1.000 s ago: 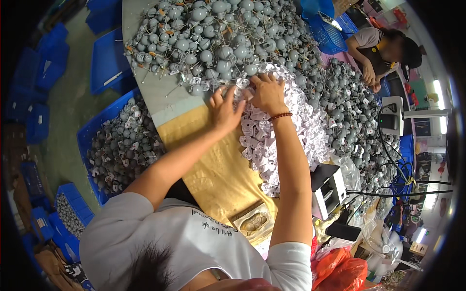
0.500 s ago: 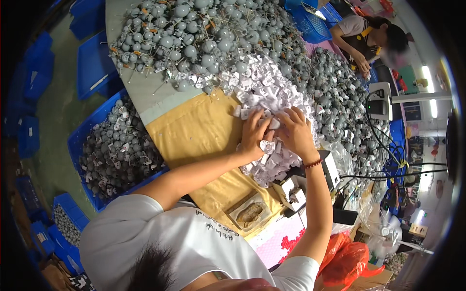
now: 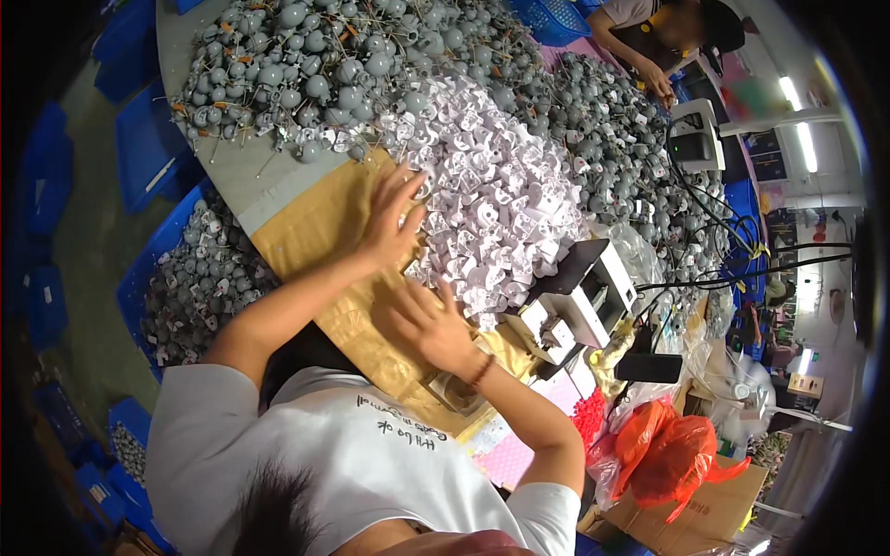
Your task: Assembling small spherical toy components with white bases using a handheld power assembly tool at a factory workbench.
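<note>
A heap of small white plastic pieces (image 3: 501,204) lies on the table over a tan-yellow sheet (image 3: 306,218). My left hand (image 3: 393,227) is at the heap's left edge, fingers apart, its fingertips by the outermost pieces. Lower down, my right hand (image 3: 431,324) is over the sheet beside the heap's near end, with its fingers spread. Neither hand shows anything in its grasp. Under my right wrist, a shallow tray (image 3: 452,393) is partly hidden. Behind the white heap spreads a big pile of grey ball-shaped parts (image 3: 297,79) with thin stems.
A blue crate (image 3: 130,287) of grey parts stands left of the table. Right of the heap are an opened black-and-white box (image 3: 593,287), cables (image 3: 742,278) and a red plastic bag (image 3: 677,463). Another person's hand (image 3: 656,82) is at the far right.
Both hands have come off the middle of the white heap toward me and left, and their fingers have spread. The view has shifted, and the heap now shows uncovered.
</note>
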Demonstrator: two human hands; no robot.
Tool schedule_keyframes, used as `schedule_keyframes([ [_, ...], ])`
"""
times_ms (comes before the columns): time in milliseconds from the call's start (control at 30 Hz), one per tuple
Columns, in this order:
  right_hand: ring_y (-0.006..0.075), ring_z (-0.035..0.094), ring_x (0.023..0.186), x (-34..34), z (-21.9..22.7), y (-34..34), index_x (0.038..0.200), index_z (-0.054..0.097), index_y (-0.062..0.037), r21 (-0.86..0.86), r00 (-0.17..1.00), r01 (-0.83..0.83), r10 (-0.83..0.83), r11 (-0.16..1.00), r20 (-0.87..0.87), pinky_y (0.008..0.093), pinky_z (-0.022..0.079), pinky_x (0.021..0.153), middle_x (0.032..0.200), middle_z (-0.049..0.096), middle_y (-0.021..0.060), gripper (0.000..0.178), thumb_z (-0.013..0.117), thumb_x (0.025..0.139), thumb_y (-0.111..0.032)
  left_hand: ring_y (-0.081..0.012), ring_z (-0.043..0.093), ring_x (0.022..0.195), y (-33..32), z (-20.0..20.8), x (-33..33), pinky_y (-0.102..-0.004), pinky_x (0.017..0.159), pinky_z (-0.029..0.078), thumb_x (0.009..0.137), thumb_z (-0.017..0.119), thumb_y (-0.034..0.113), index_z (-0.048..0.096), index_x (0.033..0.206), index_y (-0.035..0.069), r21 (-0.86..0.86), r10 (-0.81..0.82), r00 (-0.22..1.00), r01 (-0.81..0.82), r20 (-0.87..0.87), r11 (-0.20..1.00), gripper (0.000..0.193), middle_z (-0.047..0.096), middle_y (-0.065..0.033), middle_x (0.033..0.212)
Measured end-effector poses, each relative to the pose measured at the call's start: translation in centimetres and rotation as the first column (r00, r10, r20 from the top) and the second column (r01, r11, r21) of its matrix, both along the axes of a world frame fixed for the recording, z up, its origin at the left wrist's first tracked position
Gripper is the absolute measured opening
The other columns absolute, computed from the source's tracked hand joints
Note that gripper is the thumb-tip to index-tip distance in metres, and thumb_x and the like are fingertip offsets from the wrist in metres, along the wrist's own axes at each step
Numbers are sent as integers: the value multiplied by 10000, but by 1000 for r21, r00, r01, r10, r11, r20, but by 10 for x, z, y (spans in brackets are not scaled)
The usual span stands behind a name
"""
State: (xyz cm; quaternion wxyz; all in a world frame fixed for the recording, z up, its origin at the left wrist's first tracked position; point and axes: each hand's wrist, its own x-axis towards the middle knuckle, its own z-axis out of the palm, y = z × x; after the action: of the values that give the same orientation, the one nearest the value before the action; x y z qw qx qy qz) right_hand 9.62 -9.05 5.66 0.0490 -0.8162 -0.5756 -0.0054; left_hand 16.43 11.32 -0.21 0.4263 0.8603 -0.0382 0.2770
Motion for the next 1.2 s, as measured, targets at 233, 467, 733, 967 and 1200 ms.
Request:
schedule_keyframes([
  [233,296,273,1470,61,-13,22,1389,527,-133,-94,974,212,-202,973,106,672,131,1162,1499,443,97,509,581,910,-299,-454,65,1491,-13,-17,5,-518,1216,109,1035,334,486,240,1562,145,45,-33,931,53,-363,998,635,89,-316,1593],
  [467,351,597,1063,142,81,0,1089,692,-58,294,950,308,-275,905,-149,465,457,932,1130,652,149,269,657,824,-28,-325,300,1440,-15,41,41,-460,1168,269,951,604,280,477,1411,112,-73,-378,926,377,3,923,506,380,-181,1507],
  [733,128,625,960,310,98,90,1277,605,8,222,551,615,-210,757,-808,291,521,833,1119,676,62,427,602,996,-313,-301,481,1180,231,116,73,-422,1015,351,902,677,252,597,1233,102,138,519,823,-556,231,820,372,598,-109,1200],
  [967,223,510,1093,430,44,228,1376,481,42,273,568,693,-271,668,-777,313,403,910,1225,561,160,816,616,888,-599,-408,507,1287,323,133,143,-451,1050,417,864,494,741,413,1470,18,176,346,828,-299,-440,938,946,517,-285,1383],
  [1200,335,488,1317,428,65,250,1481,286,112,13,332,652,-270,758,-904,388,414,1059,1445,465,269,1118,690,785,-665,-418,309,1434,307,184,160,-482,896,546,866,595,671,99,1574,80,-109,16,668,-146,-744,983,1047,249,-285,1562],
])
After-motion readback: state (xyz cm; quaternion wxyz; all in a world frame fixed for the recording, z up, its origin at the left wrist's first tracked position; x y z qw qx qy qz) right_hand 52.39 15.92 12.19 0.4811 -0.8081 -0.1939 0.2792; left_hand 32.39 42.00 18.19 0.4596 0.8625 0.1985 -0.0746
